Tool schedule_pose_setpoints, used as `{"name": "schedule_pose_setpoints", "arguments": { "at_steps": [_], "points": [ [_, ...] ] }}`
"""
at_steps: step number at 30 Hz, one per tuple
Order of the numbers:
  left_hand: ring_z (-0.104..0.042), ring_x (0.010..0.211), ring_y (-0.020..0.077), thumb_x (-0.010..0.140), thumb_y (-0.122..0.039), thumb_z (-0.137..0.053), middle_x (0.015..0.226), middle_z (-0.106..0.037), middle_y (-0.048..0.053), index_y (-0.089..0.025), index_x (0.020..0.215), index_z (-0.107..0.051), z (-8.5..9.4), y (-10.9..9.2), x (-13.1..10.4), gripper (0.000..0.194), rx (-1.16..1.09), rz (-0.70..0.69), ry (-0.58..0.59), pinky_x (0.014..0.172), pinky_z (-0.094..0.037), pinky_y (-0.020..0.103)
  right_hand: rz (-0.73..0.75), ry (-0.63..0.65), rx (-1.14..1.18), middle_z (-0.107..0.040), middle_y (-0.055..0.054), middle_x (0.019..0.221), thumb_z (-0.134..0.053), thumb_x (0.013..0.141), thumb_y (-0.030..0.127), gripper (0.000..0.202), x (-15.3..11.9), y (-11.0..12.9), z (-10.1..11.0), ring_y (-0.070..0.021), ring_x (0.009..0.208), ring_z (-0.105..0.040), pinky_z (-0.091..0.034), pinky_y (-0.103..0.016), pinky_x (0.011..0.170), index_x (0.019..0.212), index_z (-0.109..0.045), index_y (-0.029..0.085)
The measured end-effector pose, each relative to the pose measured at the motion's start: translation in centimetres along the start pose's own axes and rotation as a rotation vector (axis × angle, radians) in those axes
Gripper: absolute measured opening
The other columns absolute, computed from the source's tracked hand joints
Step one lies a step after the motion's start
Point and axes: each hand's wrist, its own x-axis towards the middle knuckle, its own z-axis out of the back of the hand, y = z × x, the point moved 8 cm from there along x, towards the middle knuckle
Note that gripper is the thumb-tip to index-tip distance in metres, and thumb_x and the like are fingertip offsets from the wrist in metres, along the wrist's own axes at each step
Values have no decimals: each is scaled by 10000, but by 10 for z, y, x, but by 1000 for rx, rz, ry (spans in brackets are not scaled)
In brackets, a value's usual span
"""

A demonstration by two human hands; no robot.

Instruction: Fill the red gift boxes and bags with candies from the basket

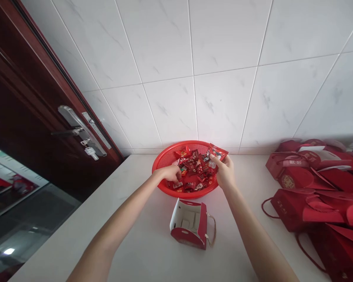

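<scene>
A red plastic basket [164,158] stands against the tiled wall with many wrapped candies [191,170] in it. My left hand [171,173] reaches into its left side, fingers bent down among the candies; whether they grip one is hidden. At the right rim, my right hand [224,169] pinches a red wrapped candy packet [217,152] between thumb and fingers. In front of the basket sits a small red gift box [191,235], its top open and its pale inside showing, with a rope handle [213,231] on its right.
Several red gift boxes [312,207] with cord handles are piled along the right of the white counter [141,235]. On the left is a dark red door [47,78] with a metal handle [73,131] and keys in its lock.
</scene>
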Motion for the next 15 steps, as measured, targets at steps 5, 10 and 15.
{"name": "schedule_pose_setpoints", "arguments": {
  "at_steps": [5, 10, 15],
  "points": [
    [-704, 845, 225, 712, -228, -745, 1108, -736, 84, -180, 837, -756, 12, -8, -2, 134, -40, -31, -104, 683, -524, 262, -4, 3, -11, -784, -42, 907, -895, 575, 294, 387, 0, 0, 0, -261, 874, -737, -586, -409, 825, 900, -707, 204],
    [-711, 938, 219, 921, -341, -570, 1076, -767, 53, -205, 1056, -745, 34, -22, -12, 259, -161, -115, -350, 801, -540, 282, -9, 11, -16, -780, -35, 881, -885, 575, 298, 367, 1, 0, -1, -252, 850, -732, -583, -397, 811, 884, -712, 207],
    [-718, 805, 191, 952, -476, -565, 1069, -762, 65, -204, 1114, -742, 58, -50, -48, 363, -517, -385, -789, 730, -583, 312, 21, 39, -58, -780, -27, 898, -870, 593, 308, 353, 1, 0, -4, -254, 877, -726, -577, -403, 835, 890, -703, 215]
  ]
}}
